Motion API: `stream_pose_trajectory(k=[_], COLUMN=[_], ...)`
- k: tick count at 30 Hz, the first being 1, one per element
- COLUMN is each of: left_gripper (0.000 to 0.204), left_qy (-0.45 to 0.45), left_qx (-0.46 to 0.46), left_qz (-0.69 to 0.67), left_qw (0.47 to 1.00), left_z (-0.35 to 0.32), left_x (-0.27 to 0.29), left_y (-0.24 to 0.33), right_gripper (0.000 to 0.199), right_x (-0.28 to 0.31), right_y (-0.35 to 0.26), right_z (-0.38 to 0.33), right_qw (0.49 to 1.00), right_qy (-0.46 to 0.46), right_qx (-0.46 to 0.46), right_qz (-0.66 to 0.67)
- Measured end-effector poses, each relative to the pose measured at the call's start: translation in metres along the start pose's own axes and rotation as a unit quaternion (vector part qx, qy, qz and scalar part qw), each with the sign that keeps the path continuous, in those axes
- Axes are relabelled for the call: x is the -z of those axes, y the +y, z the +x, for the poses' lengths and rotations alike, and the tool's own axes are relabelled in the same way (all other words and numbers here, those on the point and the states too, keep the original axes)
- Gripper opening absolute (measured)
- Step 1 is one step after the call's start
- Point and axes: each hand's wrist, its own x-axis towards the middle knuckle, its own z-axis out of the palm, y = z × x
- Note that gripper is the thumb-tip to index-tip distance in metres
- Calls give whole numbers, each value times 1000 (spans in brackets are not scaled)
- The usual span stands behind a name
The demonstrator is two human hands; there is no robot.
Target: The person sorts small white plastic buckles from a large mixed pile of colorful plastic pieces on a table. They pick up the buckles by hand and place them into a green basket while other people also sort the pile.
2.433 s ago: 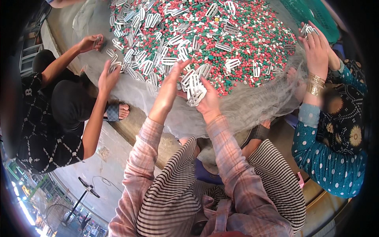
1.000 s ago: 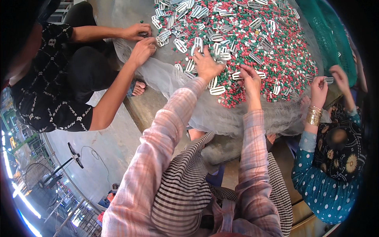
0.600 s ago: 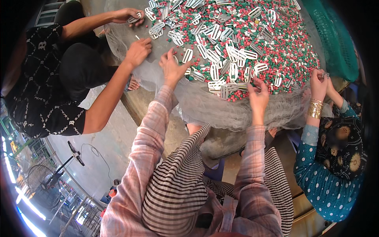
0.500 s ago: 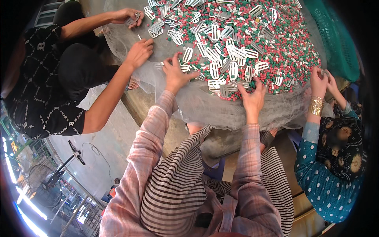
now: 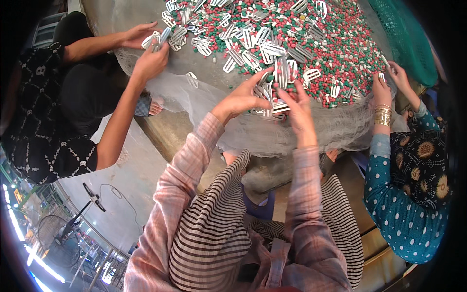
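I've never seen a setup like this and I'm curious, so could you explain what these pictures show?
There's no machine here; a person is working bare-handed. The view comes from a wide fisheye camera on that person's head, looking down, so straight edges bend. The plaid sleeves from the lower edge are the wearer's. A pale mesh sheet bears red, green and white pellets, with pale slotted pieces scattered among them. The wearer's left hand has several slotted pieces in its grip. The right hand is close beside it at the same cluster; whether it holds any is hard to tell. The hands at far left and far right belong to co-workers.
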Motion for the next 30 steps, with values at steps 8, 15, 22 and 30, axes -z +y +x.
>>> stream_pose_trajectory(k=[8, 15, 22, 30], left_gripper=[77, 97, 109, 72], left_qy=[280, 247, 155, 67], left_qx=[65, 54, 56, -132], left_qz=[168, 132, 56, -22], left_qw=[943, 958, 985, 989], left_z=[27, 77, 68, -2], left_x=[78, 39, 14, 2], left_y=[-2, 12, -9, 27], right_gripper=[56, 74, 73, 42], right_x=[68, 14, -15, 3], right_y=[-19, -16, -5, -29], right_z=[57, 103, 84, 37], right_qw=[811, 780, 926, 999], right_qy=[218, 239, 118, -25], right_qx=[209, 101, 49, -24], right_qz=[-501, -569, -356, -37])
